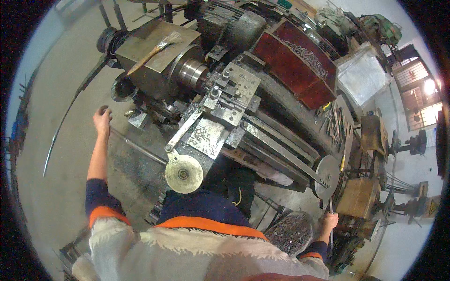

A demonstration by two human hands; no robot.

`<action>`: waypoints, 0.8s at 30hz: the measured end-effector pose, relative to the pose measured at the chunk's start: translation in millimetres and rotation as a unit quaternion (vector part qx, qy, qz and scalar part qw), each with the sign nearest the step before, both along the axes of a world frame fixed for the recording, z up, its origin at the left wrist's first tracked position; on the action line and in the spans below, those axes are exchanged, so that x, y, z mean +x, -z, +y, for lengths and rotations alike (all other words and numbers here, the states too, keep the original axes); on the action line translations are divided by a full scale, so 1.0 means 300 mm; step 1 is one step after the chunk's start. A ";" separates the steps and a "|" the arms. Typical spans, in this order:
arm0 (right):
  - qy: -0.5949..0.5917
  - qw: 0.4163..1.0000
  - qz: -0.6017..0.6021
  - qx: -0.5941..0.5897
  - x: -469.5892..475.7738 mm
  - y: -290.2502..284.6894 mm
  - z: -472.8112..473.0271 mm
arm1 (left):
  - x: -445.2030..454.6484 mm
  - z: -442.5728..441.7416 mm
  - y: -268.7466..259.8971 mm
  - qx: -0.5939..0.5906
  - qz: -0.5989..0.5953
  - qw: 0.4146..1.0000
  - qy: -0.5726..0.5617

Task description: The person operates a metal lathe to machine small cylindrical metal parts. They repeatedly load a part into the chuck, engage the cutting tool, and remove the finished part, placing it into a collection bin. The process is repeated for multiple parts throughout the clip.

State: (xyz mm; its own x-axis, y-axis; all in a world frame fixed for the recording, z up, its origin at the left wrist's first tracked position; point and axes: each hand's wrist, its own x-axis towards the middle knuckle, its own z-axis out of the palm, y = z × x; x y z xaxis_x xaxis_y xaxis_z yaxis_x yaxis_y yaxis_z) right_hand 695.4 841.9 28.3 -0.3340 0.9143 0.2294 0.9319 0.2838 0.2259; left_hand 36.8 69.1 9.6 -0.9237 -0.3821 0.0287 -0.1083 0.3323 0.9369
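My left hand [102, 117] is at the left, fingers curled at the outer end of a steel lever rod [144, 150] that runs to a round metal disc [184, 174]. Whether the fingers close on the rod is blurred. My right hand [330, 220] grips a metal lever handle [330, 207] below another disc [327, 177] at the lower right. Between them stands a small metal lathe, with its steel chuck [192, 73], a tool block [228, 95] with bolts, and a flat plate [207, 136] strewn with metal chips.
A wood-handled brush [149, 56] lies on the headstock cover [158, 40]. Behind are an electric motor [228, 26] and a red bin [291, 66] holding small metal parts. A container of small metal pieces [291, 232] stands near my right arm. A long lever [74, 98] juts out left.
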 end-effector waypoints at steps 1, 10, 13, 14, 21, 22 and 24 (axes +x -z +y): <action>0.015 1.000 0.019 -0.006 -0.010 0.008 0.006 | -0.055 0.047 0.000 -0.004 -0.001 1.000 0.020; 0.120 0.990 0.028 -0.071 -0.092 -0.024 -0.290 | -0.239 0.170 0.052 -0.003 0.047 0.993 0.108; 0.152 0.982 0.056 -0.095 -0.116 -0.043 -0.356 | -0.225 0.175 0.048 0.000 0.043 0.994 0.096; 0.160 0.980 0.062 -0.103 -0.119 -0.043 -0.365 | -0.235 0.164 0.061 -0.009 0.037 0.994 0.099; 0.103 0.994 0.031 -0.035 -0.015 0.027 -0.224 | -0.284 0.139 0.086 -0.033 0.018 0.993 0.113; 0.108 0.993 0.020 -0.038 -0.039 0.007 -0.186 | -0.284 0.136 0.081 -0.027 0.016 0.993 0.113; 0.118 0.991 -0.004 -0.062 -0.091 -0.048 -0.098 | -0.269 0.155 0.064 0.005 0.018 0.994 0.110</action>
